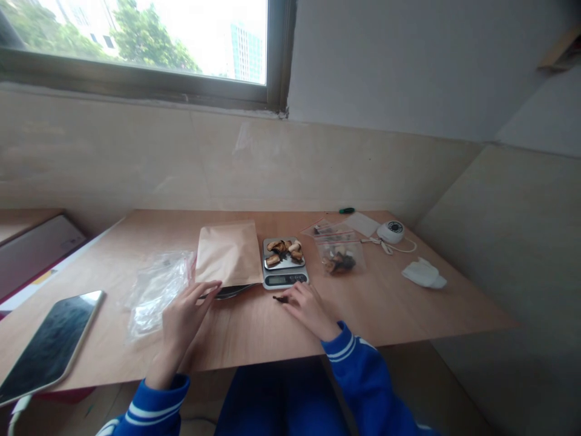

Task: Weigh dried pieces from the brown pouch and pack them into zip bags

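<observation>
My left hand [188, 312] pinches the near edge of a brown kraft paper bag [229, 251], whose dark opening faces me. Between the fingertips of my right hand [305, 307] is a small dark dried piece [280, 298], held just above or on the table in front of the scale. The digital kitchen scale [285, 280] stands right of the bag. Several dried mushroom-like pieces [284, 251] lie on its metal plate. I cannot read the display.
Clear plastic bags [157, 297] lie left of the paper bag, and a phone [54, 339] with a cable lies at far left. To the right are a zip bag of dried pieces [340, 257], a white dome camera [390, 232], a crumpled tissue [424, 274] and a green-handled tool [347, 211].
</observation>
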`<state>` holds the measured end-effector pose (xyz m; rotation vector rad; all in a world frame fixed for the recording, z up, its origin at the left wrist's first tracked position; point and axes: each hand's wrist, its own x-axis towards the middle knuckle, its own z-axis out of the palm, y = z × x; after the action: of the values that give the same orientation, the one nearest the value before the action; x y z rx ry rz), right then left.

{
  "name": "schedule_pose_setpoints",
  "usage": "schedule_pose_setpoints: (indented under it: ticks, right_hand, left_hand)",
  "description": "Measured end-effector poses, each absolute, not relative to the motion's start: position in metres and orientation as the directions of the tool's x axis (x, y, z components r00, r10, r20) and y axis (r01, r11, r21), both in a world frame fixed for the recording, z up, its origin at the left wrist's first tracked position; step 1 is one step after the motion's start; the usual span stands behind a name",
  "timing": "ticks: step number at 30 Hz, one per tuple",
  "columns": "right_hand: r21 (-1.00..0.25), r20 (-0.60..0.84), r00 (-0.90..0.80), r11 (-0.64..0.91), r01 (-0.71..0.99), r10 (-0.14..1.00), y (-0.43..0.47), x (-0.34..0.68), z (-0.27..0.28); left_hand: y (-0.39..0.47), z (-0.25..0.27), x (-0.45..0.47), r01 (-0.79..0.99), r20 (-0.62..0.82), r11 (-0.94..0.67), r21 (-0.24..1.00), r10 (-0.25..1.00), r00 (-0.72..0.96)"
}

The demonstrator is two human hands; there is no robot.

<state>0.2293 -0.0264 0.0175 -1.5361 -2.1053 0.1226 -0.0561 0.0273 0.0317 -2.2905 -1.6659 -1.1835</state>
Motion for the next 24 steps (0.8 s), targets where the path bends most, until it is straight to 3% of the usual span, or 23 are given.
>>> schedule_pose_setpoints:
  ticks: [6, 11, 13, 20, 24]
  right_hand:
    - [-0.36, 0.472, -0.094, 0.29, 0.887, 0.876, 0.006, 0.236, 0.04]
    - [-0.191, 0.446, -0.078, 0.18, 0.965, 0.892, 0.037, 0.239, 0.042]
    - [-0.176, 0.448, -0.075, 0.17, 0.97, 0.891, 0.036, 0.238, 0.038]
    - [-0.361, 0.607, 0.008, 0.267, 0.894, 0.794, 0.001, 0.25, 0.033]
    - [-0.468, 0.652, 0.108, 0.286, 0.836, 0.75, -0.017, 0.272, 0.027]
  left_hand:
    - [0.026, 0.033, -0.054, 0.838, 0.591, -0.398, 0.373, 0.798, 0.116]
    - [0.027, 0.034, -0.057, 0.836, 0.523, -0.355, 0.418, 0.847, 0.097]
    - [0.03, 0.034, -0.058, 0.832, 0.479, -0.338, 0.44, 0.872, 0.101]
    - [0.041, 0.033, -0.06, 0.773, 0.398, -0.411, 0.483, 0.889, 0.224]
    - [0.045, 0.022, -0.084, 0.796, 0.498, -0.349, 0.495, 0.864, 0.069]
